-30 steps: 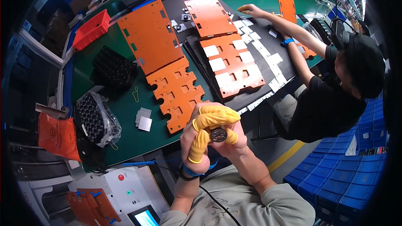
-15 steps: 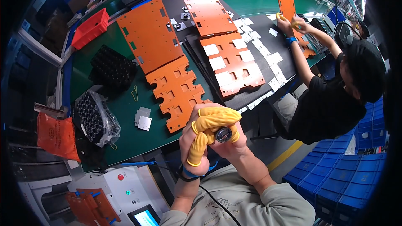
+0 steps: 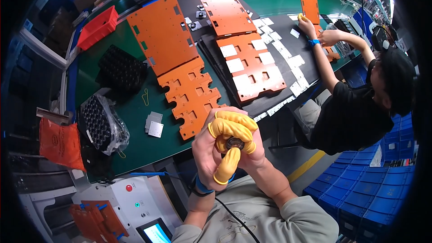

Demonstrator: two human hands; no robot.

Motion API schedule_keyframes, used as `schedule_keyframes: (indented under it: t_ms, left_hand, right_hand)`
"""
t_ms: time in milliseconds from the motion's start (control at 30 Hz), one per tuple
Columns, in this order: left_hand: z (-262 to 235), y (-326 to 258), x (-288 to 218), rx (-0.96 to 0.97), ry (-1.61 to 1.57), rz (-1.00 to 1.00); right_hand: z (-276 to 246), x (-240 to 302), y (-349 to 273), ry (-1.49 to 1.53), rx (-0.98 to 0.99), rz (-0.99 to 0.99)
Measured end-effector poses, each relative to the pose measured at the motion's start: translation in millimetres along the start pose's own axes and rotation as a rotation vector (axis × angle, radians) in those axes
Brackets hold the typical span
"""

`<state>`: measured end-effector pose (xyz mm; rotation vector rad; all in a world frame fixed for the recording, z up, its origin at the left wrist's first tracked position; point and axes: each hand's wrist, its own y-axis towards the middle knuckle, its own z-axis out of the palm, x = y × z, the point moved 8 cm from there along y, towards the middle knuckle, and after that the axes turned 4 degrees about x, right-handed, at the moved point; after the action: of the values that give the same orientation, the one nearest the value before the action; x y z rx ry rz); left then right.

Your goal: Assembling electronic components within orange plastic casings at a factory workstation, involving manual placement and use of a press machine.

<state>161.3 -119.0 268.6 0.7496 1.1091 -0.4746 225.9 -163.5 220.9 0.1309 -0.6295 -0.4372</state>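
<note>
Both hands are raised close to my chest, in front of the bench edge. Between them sits a small round dark part (image 3: 235, 143) with a glossy face, like a lens. My left hand (image 3: 204, 150), in yellow finger cots with a blue strap at the wrist, curls its fingers over the part and presses its thumb against the near side. My right hand (image 3: 255, 156) closes round it from the right, its fingertips mostly hidden behind the left fingers. Beyond the hands lies an orange fixture plate (image 3: 193, 92) with cut-outs, hinged to a flat orange cover (image 3: 162, 36).
A second orange fixture (image 3: 252, 74) carries several white square plates. Black trays (image 3: 121, 69), a bagged tray (image 3: 101, 123), grey-white plates (image 3: 155, 129) and a red bin (image 3: 97, 28) are on the left. A co-worker (image 3: 360, 117) sits at right, near blue crates (image 3: 373, 184).
My left thumb has come up onto the round part, which now shows less of its face. The co-worker's right hand has moved down from the upright orange panel.
</note>
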Motion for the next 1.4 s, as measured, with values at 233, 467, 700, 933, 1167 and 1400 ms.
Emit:
schedule_keyframes:
  t_ms: [233,467,700,933,1167,1400]
  left_hand:
    - [0.5,0.0,-2.0,-0.008,-0.082,0.083]
    - [2.0,-0.9,-2.9,-0.008,-0.031,0.095]
    - [1.3,-1.7,-2.7,-0.02,-0.011,0.077]
    - [1.7,-0.3,-6.0,-0.033,-0.008,0.058]
    - [2.5,0.1,-6.1,-0.005,-0.029,0.099]
    - [2.5,-0.4,-4.0,-0.013,-0.056,0.061]
  right_hand:
    - [2.2,-2.1,-2.6,-0.039,0.041,-0.001]
    - [1.3,-1.5,-2.1,-0.082,-0.053,-0.001]
    - [5.1,-2.6,-3.5,0.035,0.02,0.038]
    - [8.0,-1.7,1.5,0.053,0.034,0.026]
    - [7.9,-2.1,-0.8,0.119,0.061,-0.009]
    - [4.8,-3.6,-1.1,0.101,0.032,0.01]
